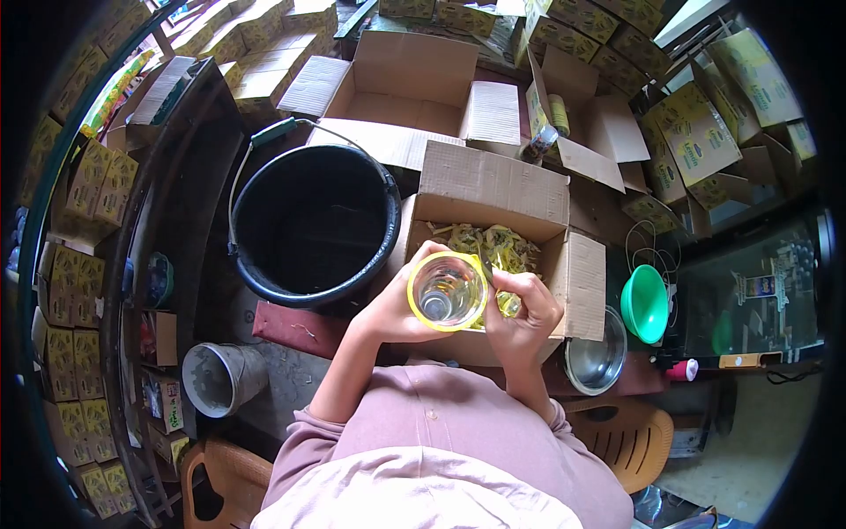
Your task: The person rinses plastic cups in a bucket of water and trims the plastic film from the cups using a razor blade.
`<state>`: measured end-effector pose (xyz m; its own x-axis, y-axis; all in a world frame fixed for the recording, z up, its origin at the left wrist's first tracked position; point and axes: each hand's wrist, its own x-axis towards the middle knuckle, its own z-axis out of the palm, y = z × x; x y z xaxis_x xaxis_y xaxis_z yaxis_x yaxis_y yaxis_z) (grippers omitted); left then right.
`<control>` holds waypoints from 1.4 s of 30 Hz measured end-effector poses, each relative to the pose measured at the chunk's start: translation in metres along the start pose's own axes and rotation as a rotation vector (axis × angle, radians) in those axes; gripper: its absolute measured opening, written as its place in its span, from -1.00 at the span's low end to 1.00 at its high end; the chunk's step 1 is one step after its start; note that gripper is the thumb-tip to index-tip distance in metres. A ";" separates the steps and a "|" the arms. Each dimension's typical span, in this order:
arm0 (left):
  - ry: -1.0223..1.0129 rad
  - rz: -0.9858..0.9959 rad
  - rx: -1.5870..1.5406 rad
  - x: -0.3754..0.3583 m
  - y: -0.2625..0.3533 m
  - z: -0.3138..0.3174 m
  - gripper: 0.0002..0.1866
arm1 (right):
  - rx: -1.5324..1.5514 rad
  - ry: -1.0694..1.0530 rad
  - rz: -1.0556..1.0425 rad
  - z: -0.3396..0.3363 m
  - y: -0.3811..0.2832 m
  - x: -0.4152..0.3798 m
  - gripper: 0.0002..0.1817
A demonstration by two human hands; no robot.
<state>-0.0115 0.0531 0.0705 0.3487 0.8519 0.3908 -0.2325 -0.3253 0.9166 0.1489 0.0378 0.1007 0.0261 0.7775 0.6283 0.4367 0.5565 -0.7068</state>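
My left hand (392,309) grips a clear glass jar (447,292) with a yellow rim, its open mouth facing up at the camera. My right hand (522,310) is closed against the jar's right side, fingers pinched on something small and yellow that I cannot make out. Both hands hover over an open cardboard box (493,189) that holds a heap of yellow and green scraps (493,247).
A black bucket (314,225) stands left of the box. A green funnel (644,303) and a steel bowl (595,360) lie to the right. An empty open carton (401,84) sits behind. A grey tub (216,377) is at lower left. Stacks of yellow printed packs surround the area.
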 end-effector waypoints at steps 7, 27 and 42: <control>0.118 0.012 0.067 0.001 -0.001 0.003 -0.29 | -0.034 0.072 0.012 0.002 0.002 -0.002 -0.80; 0.102 0.022 0.159 -0.004 -0.001 0.008 -0.26 | -0.119 0.088 -0.044 0.002 -0.002 -0.006 -0.80; 0.094 0.011 0.184 -0.004 -0.002 0.006 -0.24 | -0.104 0.098 -0.051 0.001 -0.004 -0.008 -0.81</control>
<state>-0.0072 0.0477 0.0670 0.2589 0.8797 0.3990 -0.0633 -0.3967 0.9157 0.1457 0.0301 0.0983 0.0865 0.7138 0.6950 0.5305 0.5575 -0.6386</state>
